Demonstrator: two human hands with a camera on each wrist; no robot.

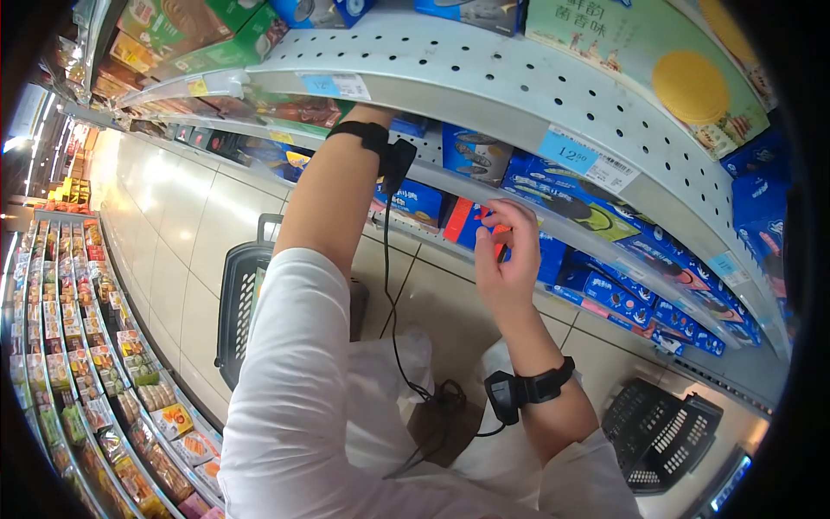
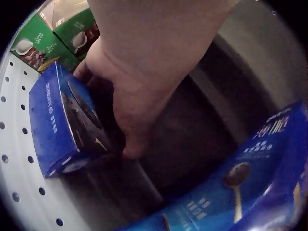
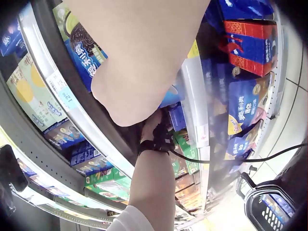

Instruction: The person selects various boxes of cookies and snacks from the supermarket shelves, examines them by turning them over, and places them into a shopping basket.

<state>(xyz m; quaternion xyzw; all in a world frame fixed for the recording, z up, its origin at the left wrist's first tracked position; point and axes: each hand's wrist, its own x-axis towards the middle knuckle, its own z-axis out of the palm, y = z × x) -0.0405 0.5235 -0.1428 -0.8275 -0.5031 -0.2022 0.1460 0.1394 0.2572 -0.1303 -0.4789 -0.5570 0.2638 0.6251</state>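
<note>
My left hand [image 2: 127, 91] reaches between two shelves, and in the head view it is mostly hidden under the upper shelf. In the left wrist view its fingers reach the far end of a blue cookie box [image 2: 53, 120], while the thumb points down beside the box's near end. Whether the fingers grip the box I cannot tell. Another blue box [image 2: 240, 178] lies on the near side of this hand. My right hand [image 1: 512, 259] hangs before the lower shelves with loosely bent fingers and holds nothing. Behind its fingers shows a red and blue box [image 1: 462, 221].
The perforated upper shelf [image 1: 415, 65] curves above both hands, with a price label [image 1: 588, 160] on its edge. Green boxes [image 2: 45, 43] stand behind the left hand. Shopping baskets are at left [image 1: 238, 320] and right [image 1: 661, 432]. A cable [image 1: 389, 285] hangs from the left wrist.
</note>
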